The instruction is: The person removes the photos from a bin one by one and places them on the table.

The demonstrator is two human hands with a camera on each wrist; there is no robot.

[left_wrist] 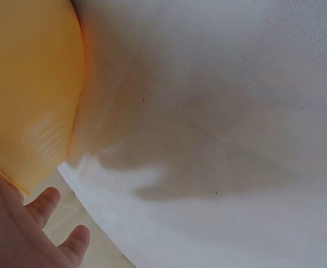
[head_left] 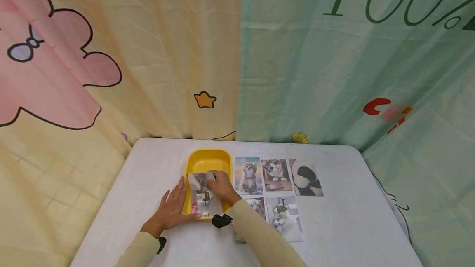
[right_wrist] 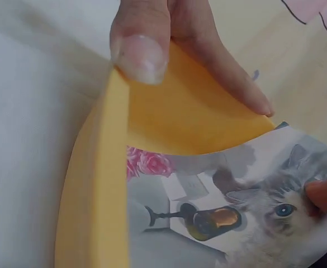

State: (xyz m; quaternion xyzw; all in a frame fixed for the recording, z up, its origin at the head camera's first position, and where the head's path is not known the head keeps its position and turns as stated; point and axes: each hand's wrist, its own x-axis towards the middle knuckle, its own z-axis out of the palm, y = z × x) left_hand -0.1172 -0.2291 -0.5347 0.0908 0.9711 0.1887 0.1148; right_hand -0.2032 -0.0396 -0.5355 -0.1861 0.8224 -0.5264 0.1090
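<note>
A yellow tray (head_left: 209, 156) lies on the white table. My left hand (head_left: 171, 208) rests at its near left corner, fingers straight and spread along the left side, thumb on the near rim. In the right wrist view that thumb (right_wrist: 141, 56) lies over the tray's edge. A photo card (head_left: 203, 203) with a grey cat, a dark goblet shape and pink roses is over the tray. My right hand (head_left: 222, 186) pinches this card near its far right, the thumb on the printed face. The left wrist view shows the tray's outer wall (left_wrist: 32, 72) and two fingertips.
Right of the tray lie photo cards: a kitten (head_left: 248, 176), a cat (head_left: 276, 175), a black-and-white one (head_left: 306, 177), and a cat with a goblet shape (head_left: 285, 221). Another card (head_left: 257, 206) is partly behind my right sleeve. Curtains (head_left: 289, 73) hang behind the table.
</note>
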